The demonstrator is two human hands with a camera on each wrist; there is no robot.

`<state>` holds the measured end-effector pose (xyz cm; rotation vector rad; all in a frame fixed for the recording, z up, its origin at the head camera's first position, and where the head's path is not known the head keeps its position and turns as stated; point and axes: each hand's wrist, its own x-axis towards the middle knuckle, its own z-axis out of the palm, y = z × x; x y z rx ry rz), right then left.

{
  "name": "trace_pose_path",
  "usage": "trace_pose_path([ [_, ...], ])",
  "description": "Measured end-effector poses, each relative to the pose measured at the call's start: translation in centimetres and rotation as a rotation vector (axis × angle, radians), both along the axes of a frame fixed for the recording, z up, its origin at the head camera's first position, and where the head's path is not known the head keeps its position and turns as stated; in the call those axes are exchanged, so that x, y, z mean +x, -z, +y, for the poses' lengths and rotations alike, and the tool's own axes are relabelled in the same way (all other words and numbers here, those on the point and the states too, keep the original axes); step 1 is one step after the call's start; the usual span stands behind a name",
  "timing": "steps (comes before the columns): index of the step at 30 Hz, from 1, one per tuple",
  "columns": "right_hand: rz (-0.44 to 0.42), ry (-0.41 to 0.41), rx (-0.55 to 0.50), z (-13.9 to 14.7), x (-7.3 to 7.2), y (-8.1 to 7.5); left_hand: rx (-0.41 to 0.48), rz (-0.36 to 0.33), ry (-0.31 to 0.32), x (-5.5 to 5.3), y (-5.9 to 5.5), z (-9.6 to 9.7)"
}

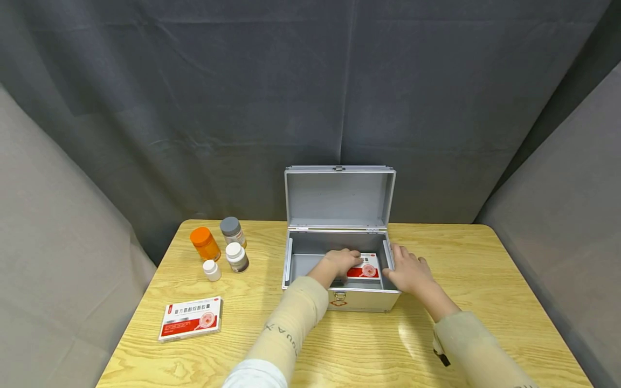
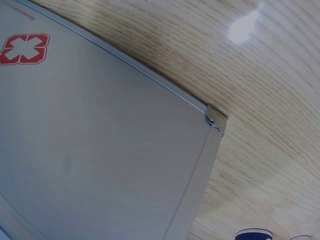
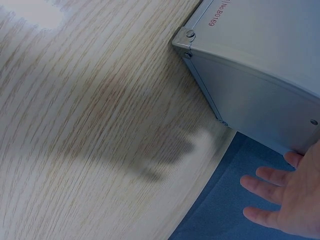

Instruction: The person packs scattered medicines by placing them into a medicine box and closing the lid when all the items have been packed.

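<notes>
An aluminium first-aid case point(image 1: 361, 302) stands on the table with its lid point(image 1: 339, 199) raised; the left wrist view shows its front with a red cross emblem point(image 2: 24, 49). My left hand point(image 1: 337, 265) reaches inside and holds a white-and-red medicine box point(image 1: 368, 267) by its left end. Part of that box is hidden under the fingers. At the case's right wall my right hand point(image 1: 409, 272) touches the rim, fingers spread and fairly straight outside the case point(image 3: 260, 95). The left wrist view does not show the left hand.
Left on the table point(image 1: 252, 334) lies another white-and-red medicine box point(image 1: 191, 319). Behind it stand an orange bottle point(image 1: 206, 244), a grey-capped bottle point(image 1: 233, 231), a white-capped bottle point(image 1: 236, 257) and a small white bottle point(image 1: 211, 270). A dark curtain point(image 1: 218, 108) hangs behind the table.
</notes>
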<state>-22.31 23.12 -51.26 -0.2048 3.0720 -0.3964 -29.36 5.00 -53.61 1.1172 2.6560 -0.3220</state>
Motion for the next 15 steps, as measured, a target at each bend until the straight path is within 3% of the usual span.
trace_pose_path([
  [15, -0.019, -0.006, 0.007, -0.1, 0.0, -0.2, 0.031, -0.01, 0.019, -0.1, -1.1, -0.9],
])
